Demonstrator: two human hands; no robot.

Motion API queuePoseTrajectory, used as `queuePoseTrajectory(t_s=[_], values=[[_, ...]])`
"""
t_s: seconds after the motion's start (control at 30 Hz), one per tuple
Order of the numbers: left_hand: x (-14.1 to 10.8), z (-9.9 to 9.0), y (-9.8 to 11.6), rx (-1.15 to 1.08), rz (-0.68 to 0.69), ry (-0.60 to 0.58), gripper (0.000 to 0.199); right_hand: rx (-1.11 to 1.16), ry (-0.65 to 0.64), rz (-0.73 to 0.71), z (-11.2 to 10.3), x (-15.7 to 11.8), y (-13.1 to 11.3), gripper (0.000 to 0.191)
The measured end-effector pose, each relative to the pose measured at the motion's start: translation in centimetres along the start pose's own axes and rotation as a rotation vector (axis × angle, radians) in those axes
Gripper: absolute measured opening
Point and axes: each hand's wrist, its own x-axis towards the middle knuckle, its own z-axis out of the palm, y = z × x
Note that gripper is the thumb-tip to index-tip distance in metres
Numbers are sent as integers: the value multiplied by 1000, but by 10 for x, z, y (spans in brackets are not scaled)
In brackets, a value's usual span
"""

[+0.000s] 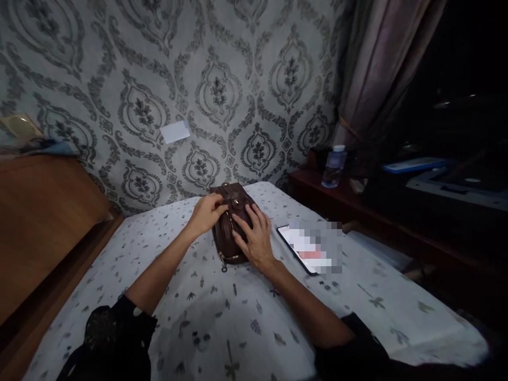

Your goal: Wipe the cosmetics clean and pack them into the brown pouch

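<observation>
A small brown leather handbag [223,239] lies on the patterned white bedsheet, with gold-coloured zips and a round stud on its flap. On its upper left side, my left hand [206,214] has thumb and fingers pinched together at the leather near the upper end of a zip [229,219]. The exact spot between those fingertips is hidden. My right hand [257,238] rests on the bag's right side, fingers spread and lying along the leather beside that zip. A small metal ring [224,269] hangs from the bag's near end.
A phone [297,251] with a lit, partly blurred screen lies right of the bag. On a dark red ledge [307,182] stands a clear water bottle [334,168]. A wooden headboard [47,211] rises at left; the patterned wall [238,95] closes off the back.
</observation>
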Motion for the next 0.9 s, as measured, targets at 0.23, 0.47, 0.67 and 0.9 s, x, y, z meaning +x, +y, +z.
queuePoseTrajectory(t_s=[0.23, 0.47, 0.67, 0.9], values=[[4, 4, -9, -16, -5, -23, 14, 144, 46, 231, -6, -12, -9, 64], [16, 11, 4, -5, 35, 14, 22, 352, 128, 552, 8, -32, -17, 60], [40, 30, 24, 12, 59, -35, 22, 453, 172, 609, 15, -33, -10, 69], [54, 46, 25, -42, -50, 52, 6, 654, 163, 780, 15, -29, -7, 88]])
